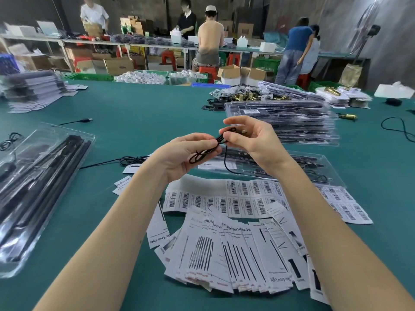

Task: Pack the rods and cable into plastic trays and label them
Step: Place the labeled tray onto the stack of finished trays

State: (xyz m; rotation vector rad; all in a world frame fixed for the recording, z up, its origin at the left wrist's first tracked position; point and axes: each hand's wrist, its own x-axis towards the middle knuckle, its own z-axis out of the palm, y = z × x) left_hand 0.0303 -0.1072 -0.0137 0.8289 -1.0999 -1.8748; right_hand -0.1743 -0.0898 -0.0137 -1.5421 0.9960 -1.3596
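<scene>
A thin black cable (pixel 203 153) is held in the air between both hands above the green table. My left hand (pixel 182 154) pinches its looped part between thumb and fingers. My right hand (pixel 251 140) pinches the cable near its metal plug end, and a strand hangs down from it toward the tray below. A clear plastic tray (pixel 314 167) with black rods lies flat on the table just behind my hands. Strips of barcode labels (pixel 247 196) lie in front of that tray.
A fan of printed paper cards (pixel 235 254) lies near me. Clear trays with black rods (pixel 33 187) sit at the left. A stack of packed trays (pixel 292 122) stands at the right, brass parts (pixel 247 97) behind it. Loose cables (pixel 125 161) lie on the table. Several people work at far benches.
</scene>
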